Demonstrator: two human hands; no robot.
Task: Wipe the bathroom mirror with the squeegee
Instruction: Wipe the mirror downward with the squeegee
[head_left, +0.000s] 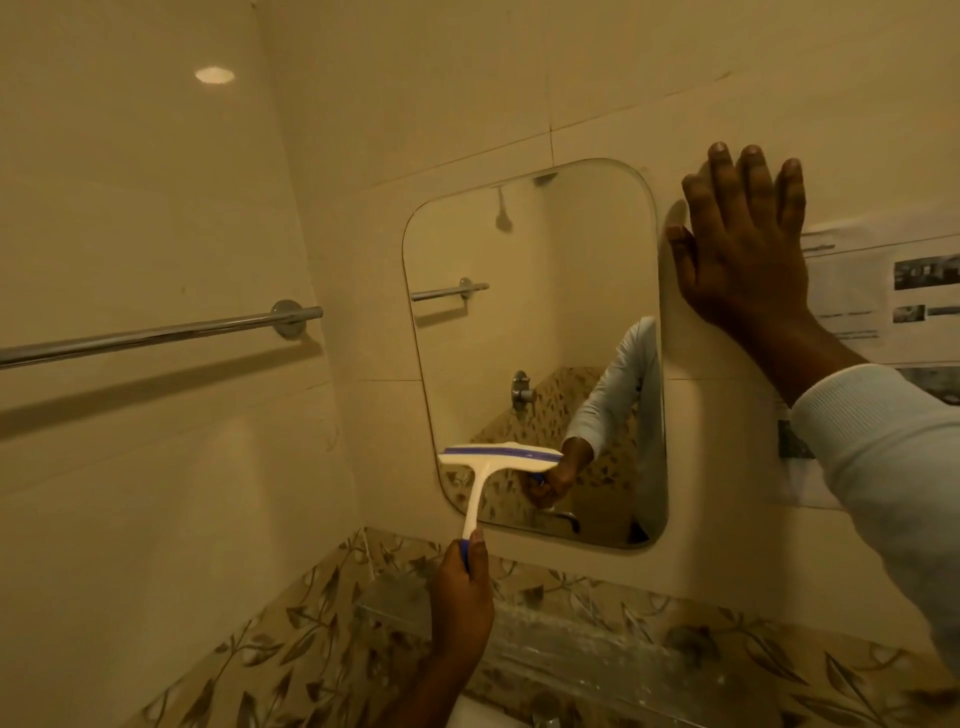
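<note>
Squeegee (480, 470) stands straight above the left hand (460, 597). It is a white T-shape with a blue strip along the blade and a blue grip end. The left hand is clenched round the bottom of the handle, thumb laid up along it. The blade head lies crosswise over the lower left part of the mirror (545, 312), its left tip just past the mirror's left edge (whether the blade actually touches the glass cannot be told).

The right hand (743, 249) is released and grasps nothing. Its fingers are straight and spread, palm flat on the wall tile (597, 93), just right of the mirror's upper right side, thumb tip close to the mirror edge. A white ribbed sleeve (893, 457) runs down and right from its wrist. A printed sheet (883, 296) is stuck to the wall on the right hand's far side from the mirror, partly hidden behind the wrist and sleeve.

The mirror itself is up and to the right of the left hand. Its glass reflects a sleeved arm holding the squeegee, a shower head, a tap and a rail.

A chrome towel rail (156, 335) is well to the left of the left hand and higher. Leaf-patterned border tiles (291, 639) run behind and beside the left hand, and a clear shelf (571, 644) is just to its right, under the mirror.
</note>
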